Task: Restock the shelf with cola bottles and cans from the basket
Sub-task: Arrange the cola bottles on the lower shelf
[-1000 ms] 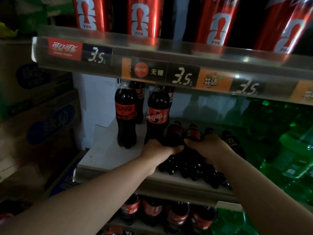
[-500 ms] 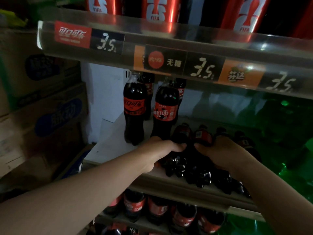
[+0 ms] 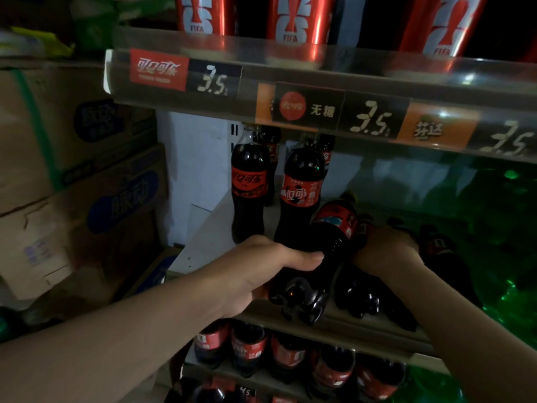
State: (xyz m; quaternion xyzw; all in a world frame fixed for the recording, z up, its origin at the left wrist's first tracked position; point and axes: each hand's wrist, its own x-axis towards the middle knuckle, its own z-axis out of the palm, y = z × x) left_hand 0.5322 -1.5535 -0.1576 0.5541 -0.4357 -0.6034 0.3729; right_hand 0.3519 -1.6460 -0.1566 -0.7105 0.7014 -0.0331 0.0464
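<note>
— Head view, dim shop aisle. Looked down at what?

— Looked at a white shelf (image 3: 203, 245) with two bare arms reaching in. Found the left hand (image 3: 261, 274) at the front edge, fingers and thumb wrapped round the lower body of a cola bottle (image 3: 334, 228). Held it tilted, cap end leaning away and to the right, knobbly base poking out past the shelf lip.

— And on the other side?

— Saw the right hand (image 3: 386, 251) just beside that bottle, laid over the lying bottles (image 3: 357, 292), a dark row on their sides with bases toward the camera. Could not tell whether those fingers were clenched on one or only resting: hidden behind the tilted bottle.

— Noticed anything standing?

— Counted two upright bottles (image 3: 250, 181) just behind the left hand, red labels facing out, with more half hidden behind them. Above, made out a clear price strip (image 3: 290, 91) with "3.5" tags and red cans (image 3: 296, 18) over it. Below, spotted a lower row (image 3: 250, 347) of cola bottles. Glimpsed green bottles (image 3: 508, 286) to the right and stacked cardboard boxes (image 3: 72, 170) to the left.
</note>
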